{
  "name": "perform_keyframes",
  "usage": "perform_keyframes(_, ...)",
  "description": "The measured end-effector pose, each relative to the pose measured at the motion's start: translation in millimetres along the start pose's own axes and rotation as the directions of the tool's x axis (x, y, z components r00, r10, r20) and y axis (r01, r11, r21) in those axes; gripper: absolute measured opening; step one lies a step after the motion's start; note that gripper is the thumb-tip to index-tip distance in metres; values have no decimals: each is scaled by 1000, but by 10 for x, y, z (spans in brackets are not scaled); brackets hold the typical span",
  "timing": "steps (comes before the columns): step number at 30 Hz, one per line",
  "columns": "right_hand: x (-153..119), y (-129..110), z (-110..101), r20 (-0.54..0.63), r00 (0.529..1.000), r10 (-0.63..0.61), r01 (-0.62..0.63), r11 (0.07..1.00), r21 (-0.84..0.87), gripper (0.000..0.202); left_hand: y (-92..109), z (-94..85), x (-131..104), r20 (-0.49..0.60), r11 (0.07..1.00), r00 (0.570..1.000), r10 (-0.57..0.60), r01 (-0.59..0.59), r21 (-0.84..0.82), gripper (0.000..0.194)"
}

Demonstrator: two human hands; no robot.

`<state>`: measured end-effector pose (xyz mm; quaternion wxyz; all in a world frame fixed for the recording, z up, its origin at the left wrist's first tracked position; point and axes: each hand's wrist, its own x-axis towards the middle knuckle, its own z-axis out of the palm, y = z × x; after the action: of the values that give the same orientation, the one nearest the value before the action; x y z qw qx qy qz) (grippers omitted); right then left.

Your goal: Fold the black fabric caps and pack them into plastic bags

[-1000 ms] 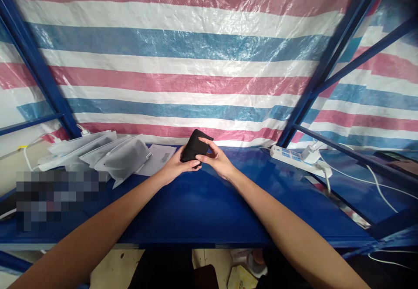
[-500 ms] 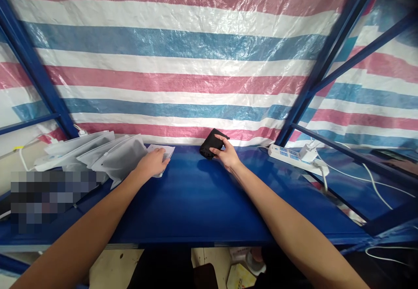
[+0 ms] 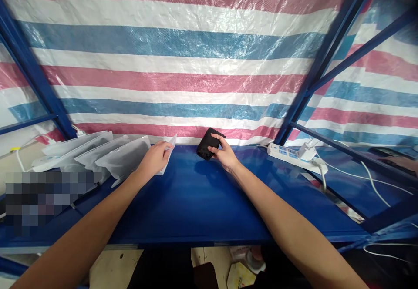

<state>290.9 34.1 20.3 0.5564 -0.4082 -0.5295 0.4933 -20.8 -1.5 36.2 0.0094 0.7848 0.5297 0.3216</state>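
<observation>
My left hand (image 3: 155, 160) is closed on a thin white sheet (image 3: 165, 166) that stands tilted up from the blue table. Its far side is turned away and partly covered by my fingers. A soft black pouch (image 3: 205, 144), tilted and held just over the table's back part, is in my right hand (image 3: 227, 155). My thumb and fingers grip its right side. To the left of my left hand, several frosted plastic bags (image 3: 126, 155) lean in a row against one another.
The blue table (image 3: 196, 206) runs across in front of me. A white power strip (image 3: 287, 153) with plugs and cables lies at the right. Blue metal posts (image 3: 298, 99) frame both sides, and a striped tarp (image 3: 183, 58) hangs behind. A blurred patch covers the far left.
My left hand has lifted the white sheet from lying nearly flat to a tilted position. The black pouch and my right hand have shifted very slightly left.
</observation>
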Motion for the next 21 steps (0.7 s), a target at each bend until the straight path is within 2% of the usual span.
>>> perform_keyframes(7, -64, -111, 47, 33, 999, 16, -17, 999, 28, 63, 138, 60, -41, -29, 999, 999, 18, -20, -48, 41)
perform_keyframes(12, -180, -212, 122, 197, 980, -9, -12, 994, 105, 54, 266, 151, -71, -160, 998, 985, -58, 54, -31, 20)
perform_keyframes(14, -243, -245, 170, 245, 969, -28, 6, 996, 92, 52, 331, 187, -70, -195, 997, 978, -78, 79, -3, 21)
perform_keyframes(17, -346, -281, 245, 294, 947, -125, 123, 992, 26, 47, 414, 233, -72, -195, 993, 976, -97, 106, 41, 36)
perform_keyframes(21, -423, -291, 308, 453, 864, -218, 289, 953, -93, 37, 472, 287, -94, -180, 999, 983, -32, 40, 38, 40)
